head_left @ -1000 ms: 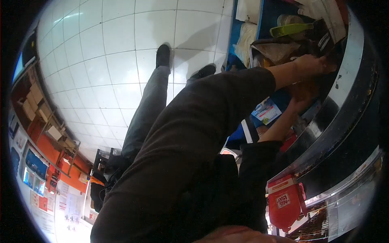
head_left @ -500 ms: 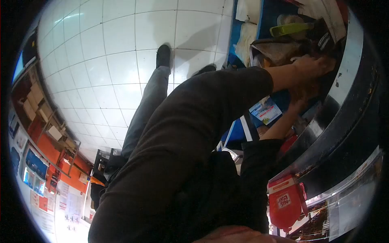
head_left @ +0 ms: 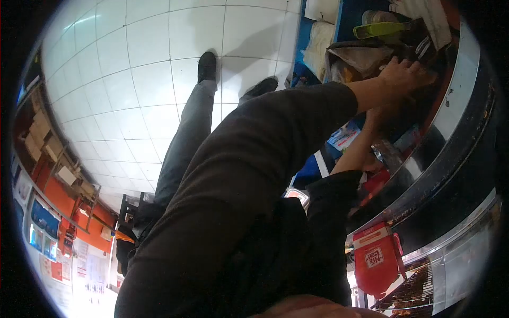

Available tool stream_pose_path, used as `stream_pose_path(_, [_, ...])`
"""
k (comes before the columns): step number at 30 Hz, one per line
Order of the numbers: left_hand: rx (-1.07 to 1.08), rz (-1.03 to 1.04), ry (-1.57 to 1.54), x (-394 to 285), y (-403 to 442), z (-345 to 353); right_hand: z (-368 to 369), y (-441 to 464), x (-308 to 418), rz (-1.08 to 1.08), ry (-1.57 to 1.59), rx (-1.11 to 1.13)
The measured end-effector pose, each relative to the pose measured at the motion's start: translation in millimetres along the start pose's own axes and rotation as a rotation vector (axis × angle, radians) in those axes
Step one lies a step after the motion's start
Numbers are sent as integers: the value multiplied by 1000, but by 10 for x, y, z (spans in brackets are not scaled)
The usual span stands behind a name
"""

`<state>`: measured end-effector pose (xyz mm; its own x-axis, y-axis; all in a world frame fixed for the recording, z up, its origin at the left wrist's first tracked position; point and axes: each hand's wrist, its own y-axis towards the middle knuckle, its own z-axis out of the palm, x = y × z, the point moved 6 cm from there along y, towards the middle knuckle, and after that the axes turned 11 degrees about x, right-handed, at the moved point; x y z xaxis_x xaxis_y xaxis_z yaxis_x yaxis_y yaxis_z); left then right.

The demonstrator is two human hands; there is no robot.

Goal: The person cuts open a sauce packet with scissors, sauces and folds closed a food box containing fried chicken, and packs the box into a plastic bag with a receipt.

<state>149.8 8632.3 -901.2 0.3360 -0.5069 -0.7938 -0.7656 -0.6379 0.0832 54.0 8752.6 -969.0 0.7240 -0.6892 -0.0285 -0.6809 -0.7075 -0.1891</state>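
My left hand [head_left: 400, 76] reaches over a cluttered blue surface at the upper right, its back up and its fingers somewhat apart. Beneath and beside it lies a dark area with a brownish thing, too dim to make out. My right hand [head_left: 384, 112] is just below it, partly behind the left wrist, in shadow; its fingers are hidden. Left of my left hand sits a clear plastic bag [head_left: 360, 58] with something orange-brown in it. A yellow-green handled item [head_left: 380, 29] lies above. A printed blue and white packet [head_left: 343, 135] shows between my forearms.
A metal rim [head_left: 460, 85] curves along the right side. Below it hangs a red box-like packet [head_left: 375, 259]. A pale cloth or bag [head_left: 319, 50] lies on the blue surface's left part. White floor tiles [head_left: 148, 79] and orange shelving [head_left: 58, 196] are at the left.
My left hand has drawn slightly left and up, its fingers now more spread. My right hand has moved up and left, nearer the left wrist. The whole view has shifted a little.
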Motion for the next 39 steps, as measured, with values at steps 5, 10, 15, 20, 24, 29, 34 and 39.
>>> stream_pose_path(5, [-20,21,-54,98,92,200,6,-76,53,57,193,1])
stream_pose_path(10, [-65,20,-78,-18,-64,122,51,-154,64,96,292,20])
stream_pose_path(15, [24,15,33,-1,-45,104,52,-259,86,174,462,41])
stream_pose_path(20, [-184,49,-119,-26,-174,-54,-166,-887,328,108,715,-100])
stream_pose_path(24, [-217,-10,-298,-38,-791,-839,-561,-1855,849,211,879,-228])
stream_pose_path(29, [-191,-301,-690,44,-1875,-1383,-1251,-2964,1280,-82,797,-171])
stream_pose_path(34, [4,-145,-524,-833,-2408,-1843,-2424,-3729,1080,-146,670,-414])
stream_pose_path(39, [223,229,-384,-1899,-2373,-1610,-3500,-3964,-85,102,328,-1002])
